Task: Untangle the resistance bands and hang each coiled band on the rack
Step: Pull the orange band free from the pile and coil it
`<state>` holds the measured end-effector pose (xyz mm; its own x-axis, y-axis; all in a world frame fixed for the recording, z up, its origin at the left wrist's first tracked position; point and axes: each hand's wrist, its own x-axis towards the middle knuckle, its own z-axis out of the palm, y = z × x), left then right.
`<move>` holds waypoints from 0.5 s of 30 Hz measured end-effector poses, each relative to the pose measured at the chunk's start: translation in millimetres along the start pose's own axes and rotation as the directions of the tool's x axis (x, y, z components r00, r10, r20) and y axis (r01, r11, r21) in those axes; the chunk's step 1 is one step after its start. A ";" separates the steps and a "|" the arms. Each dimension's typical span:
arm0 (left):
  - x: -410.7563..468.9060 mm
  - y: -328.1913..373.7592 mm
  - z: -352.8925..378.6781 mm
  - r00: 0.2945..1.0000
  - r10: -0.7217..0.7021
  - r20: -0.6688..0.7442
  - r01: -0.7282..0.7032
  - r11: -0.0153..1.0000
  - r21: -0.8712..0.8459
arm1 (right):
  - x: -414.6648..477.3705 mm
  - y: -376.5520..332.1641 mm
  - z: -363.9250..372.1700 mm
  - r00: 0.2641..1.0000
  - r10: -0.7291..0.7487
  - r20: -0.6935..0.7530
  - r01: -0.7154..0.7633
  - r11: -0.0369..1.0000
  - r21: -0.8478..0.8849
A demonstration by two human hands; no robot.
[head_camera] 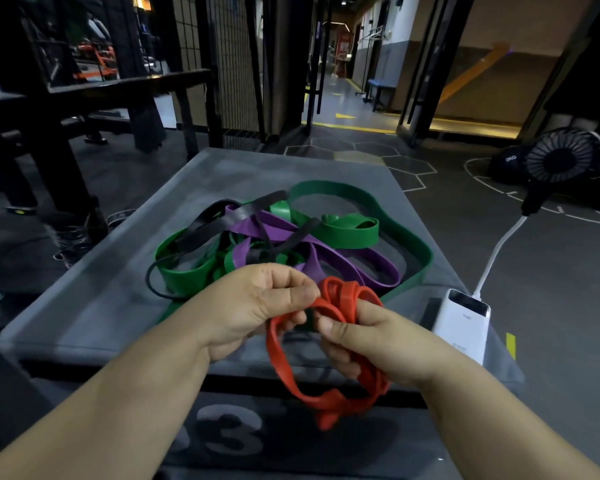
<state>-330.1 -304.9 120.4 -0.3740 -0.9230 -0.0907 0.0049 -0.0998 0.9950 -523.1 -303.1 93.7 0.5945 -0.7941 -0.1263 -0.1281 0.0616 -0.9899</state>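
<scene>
**Over the grey platform, both hands work the red band**

At the near edge of the platform (101,299), the red band (326,386) is held up in both hands, clear of the heap behind it. The left hand (257,306) pinches one strand between thumb and fingers at the top of the coil. The right hand (371,344) has its fingers curled round several red strands just beside that pinch, thumb pressed on top. Below the hands the band hangs in a loose loop with a twisted knot at the bottom, in front of the platform's front face.

Behind the hands, the other bands lie tangled on the platform: green bands (350,233), a purple band (278,232) and a black band (222,220) crossing over them.

On the platform's right corner sits a white power bank (463,323); its cable (492,258) runs up to a small black fan (561,161) at the right.
</scene>
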 end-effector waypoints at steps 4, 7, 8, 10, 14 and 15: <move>1.2 -2.1 -3.1 0.999 -0.037 0.037 0.041 0.990 -0.132 | -0.4 -2.1 3.0 0.998 0.047 0.042 -0.052 0.988 0.142; -0.1 -2.9 -6.1 0.992 0.006 0.123 0.003 0.998 -0.067 | -0.6 -3.7 3.9 0.997 0.075 0.032 -0.080 0.962 0.262; -0.1 -3.6 -6.9 0.991 0.024 0.129 -0.027 0.999 0.024 | -0.9 -4.3 3.1 0.996 0.080 0.033 -0.086 0.952 0.293; 0.6 -4.0 -6.7 0.994 0.090 0.070 -0.100 0.981 0.164 | -2.9 -5.3 -0.1 0.993 0.085 0.087 -0.108 0.945 0.310; 3.8 -5.4 -8.6 0.990 0.139 -0.024 -0.135 0.983 0.122 | -3.7 -5.3 -7.6 0.940 0.072 0.334 -0.186 0.928 0.322; 4.6 -6.1 -9.3 0.992 0.127 -0.025 -0.122 0.984 0.133 | -3.0 -4.9 -8.4 0.923 0.065 0.380 -0.203 0.919 0.337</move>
<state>-323.2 -311.9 113.5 -0.3473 -0.9371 0.0351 -0.0730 0.0643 0.9953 -530.9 -306.0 99.5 0.8418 -0.4991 -0.2054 0.0287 0.4214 -0.9064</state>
